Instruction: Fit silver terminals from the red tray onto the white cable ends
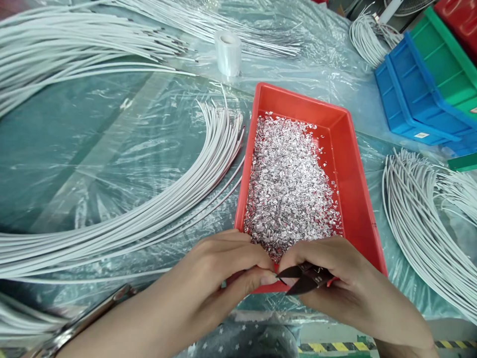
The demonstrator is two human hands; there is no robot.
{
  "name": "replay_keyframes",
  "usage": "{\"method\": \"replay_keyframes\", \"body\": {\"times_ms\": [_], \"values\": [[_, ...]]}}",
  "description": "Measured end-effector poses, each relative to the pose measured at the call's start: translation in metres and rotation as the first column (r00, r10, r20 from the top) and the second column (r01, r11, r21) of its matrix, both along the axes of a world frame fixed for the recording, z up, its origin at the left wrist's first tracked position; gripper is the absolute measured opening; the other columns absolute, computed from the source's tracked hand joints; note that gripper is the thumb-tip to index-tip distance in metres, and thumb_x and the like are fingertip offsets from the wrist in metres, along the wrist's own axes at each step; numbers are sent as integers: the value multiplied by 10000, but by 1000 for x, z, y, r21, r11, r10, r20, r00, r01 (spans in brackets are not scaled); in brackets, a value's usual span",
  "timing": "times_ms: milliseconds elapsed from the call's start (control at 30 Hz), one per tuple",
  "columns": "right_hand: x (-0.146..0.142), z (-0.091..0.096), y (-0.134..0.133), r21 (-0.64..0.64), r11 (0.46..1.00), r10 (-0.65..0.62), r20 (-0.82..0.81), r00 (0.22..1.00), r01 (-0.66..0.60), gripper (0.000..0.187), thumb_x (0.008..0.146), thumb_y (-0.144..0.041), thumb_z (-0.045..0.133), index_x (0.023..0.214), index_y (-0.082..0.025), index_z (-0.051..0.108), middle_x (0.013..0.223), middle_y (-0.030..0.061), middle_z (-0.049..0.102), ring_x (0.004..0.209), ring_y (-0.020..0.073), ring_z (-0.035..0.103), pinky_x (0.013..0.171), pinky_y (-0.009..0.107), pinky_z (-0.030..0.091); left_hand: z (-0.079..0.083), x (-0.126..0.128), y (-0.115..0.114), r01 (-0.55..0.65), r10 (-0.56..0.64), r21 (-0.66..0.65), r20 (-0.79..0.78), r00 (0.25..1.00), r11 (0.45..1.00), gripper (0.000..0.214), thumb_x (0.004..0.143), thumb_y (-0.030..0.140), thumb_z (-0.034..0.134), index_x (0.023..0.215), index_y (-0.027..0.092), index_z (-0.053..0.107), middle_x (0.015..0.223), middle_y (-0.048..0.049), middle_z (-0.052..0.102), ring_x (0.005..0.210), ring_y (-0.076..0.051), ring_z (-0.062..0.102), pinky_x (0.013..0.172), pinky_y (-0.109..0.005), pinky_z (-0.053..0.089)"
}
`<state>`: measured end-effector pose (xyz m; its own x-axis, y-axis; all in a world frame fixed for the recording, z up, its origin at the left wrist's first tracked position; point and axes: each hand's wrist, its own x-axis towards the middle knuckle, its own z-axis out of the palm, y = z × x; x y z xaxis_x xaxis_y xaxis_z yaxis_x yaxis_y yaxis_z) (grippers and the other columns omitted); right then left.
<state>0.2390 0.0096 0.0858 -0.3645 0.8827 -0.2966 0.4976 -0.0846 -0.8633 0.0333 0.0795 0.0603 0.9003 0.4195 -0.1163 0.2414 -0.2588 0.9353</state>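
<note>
My left hand (231,268) is closed in a pinch at the near edge of the red tray (359,199). A small whitish tip, seemingly the end of a white cable (149,274), shows at its fingertips; the cable runs in under my wrist from the left. My right hand (343,273) is wrapped round dark-bladed snips (311,279), their jaws parted and pointing at my left fingertips. Most of their handle is hidden in my palm. Shiny silvery scraps (290,179) cover much of the tray's floor, just beyond both hands.
A bundle of white cables (186,186) curves in left of the tray; more bundles lie at upper left (93,44) and right (417,214). Behind stands a clear roll (228,53). Blue bins (413,94) and a green bin (447,54) are stacked at upper right. Plastic sheeting covers the table.
</note>
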Motion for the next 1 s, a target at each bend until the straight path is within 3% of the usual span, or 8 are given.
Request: {"method": "replay_keyframes", "body": {"times_ms": [167,433,533,733,867,1000], "values": [[-1,-6,0,-1,1000,-14,-34,999,14,197,803,-53,570,841,-234,501,686,-78,440,577,74,368,527,201,301,0,-1,-1,-36,37,-23,14,999,999,183,965,134,444,952,234,596,858,18,633,785,-138,580,697,-222,428],[6,-10,4,-49,997,49,-99,994,-54,14,907,-204,555,893,-205,556,715,-46,544,600,78,461,530,199,341,-12,-5,-4,-41,38,30,75,996,999,195,960,129,485,1015,276,602,964,38,657,913,-140,581,795,-223,430],[9,-8,7,-69,994,81,-96,992,-88,64,925,-245,541,894,-196,568,717,-33,555,604,84,479,528,205,343,-12,-5,-3,-33,30,30,75,997,999,193,954,114,494,998,271,597,972,44,648,915,-133,576,790,-217,426],[8,-3,10,-23,991,130,-36,991,-131,91,868,-120,570,860,-211,558,656,-72,478,546,66,401,510,193,308,-10,-2,-2,-20,20,6,34,999,1000,175,966,134,468,948,238,608,864,24,627,798,-133,561,687,-228,411],[6,0,8,29,990,139,55,989,-141,117,840,-98,583,845,-211,552,686,-67,531,588,69,455,570,191,338,-10,-2,-3,-33,33,2,31,999,999,175,974,162,456,862,217,579,782,25,582,722,-126,529,630,-228,376],[5,-2,8,27,991,130,45,991,-131,142,824,-83,573,824,-217,526,652,-80,465,563,66,404,534,196,305,-7,-2,-5,-46,46,-6,11,999,999,176,977,162,442,926,241,590,822,28,585,748,-124,542,641,-218,389]]}}
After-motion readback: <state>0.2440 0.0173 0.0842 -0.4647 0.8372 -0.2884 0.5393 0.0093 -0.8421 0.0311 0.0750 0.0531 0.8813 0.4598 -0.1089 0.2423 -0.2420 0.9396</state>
